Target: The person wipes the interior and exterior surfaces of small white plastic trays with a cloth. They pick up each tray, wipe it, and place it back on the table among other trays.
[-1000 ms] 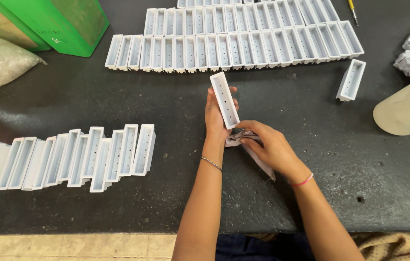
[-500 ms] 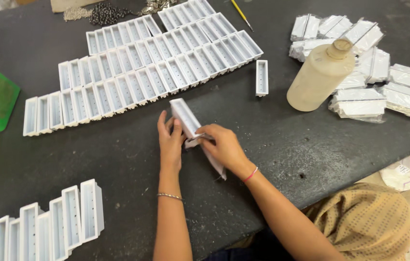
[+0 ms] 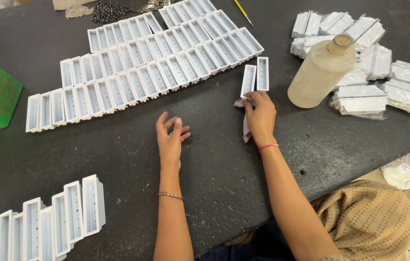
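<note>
While her left hand (image 3: 170, 140) rests open on the tabletop (image 3: 118, 150), her right hand (image 3: 260, 116) has its grip closed on a cloth (image 3: 245, 126), touching a white tray (image 3: 248, 80).

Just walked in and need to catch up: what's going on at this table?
A person sits at a dark table covered with rows of white plastic trays. The right hand, holding a small cloth, touches one tray placed beside another near a plastic bottle. The left hand rests empty on the table. More trays stand at the lower left, wrapped packs at the right.
</note>
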A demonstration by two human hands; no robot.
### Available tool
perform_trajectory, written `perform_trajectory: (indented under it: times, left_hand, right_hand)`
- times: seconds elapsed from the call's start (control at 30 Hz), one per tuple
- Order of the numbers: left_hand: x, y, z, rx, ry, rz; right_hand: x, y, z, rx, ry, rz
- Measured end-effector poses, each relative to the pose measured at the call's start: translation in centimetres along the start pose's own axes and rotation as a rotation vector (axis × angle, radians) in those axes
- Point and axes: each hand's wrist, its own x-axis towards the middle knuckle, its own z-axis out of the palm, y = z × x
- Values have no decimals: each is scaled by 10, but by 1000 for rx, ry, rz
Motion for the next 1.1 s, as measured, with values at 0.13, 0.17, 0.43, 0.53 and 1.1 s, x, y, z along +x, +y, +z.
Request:
perform_trajectory:
  times: [0.13, 0.17, 0.43, 0.53, 1.1]
  left_hand:
    - [6, -14, -3, -36, -3, 39]
    - [8, -19, -4, -38, 6, 46]
    - [12, -47, -10, -195, 127, 308]
    - [-9, -34, -7, 153, 216, 377]
    - [-172, 71, -190, 1161, 902, 428]
  right_hand:
    - [-4, 11, 3, -8, 76, -64]
    - [-6, 12, 5, -3, 98, -115]
    - [-31, 17, 19, 296, -195, -96]
    - [-38, 23, 31, 607, -338, 82]
    - [-36, 42, 36, 820, -390, 168]
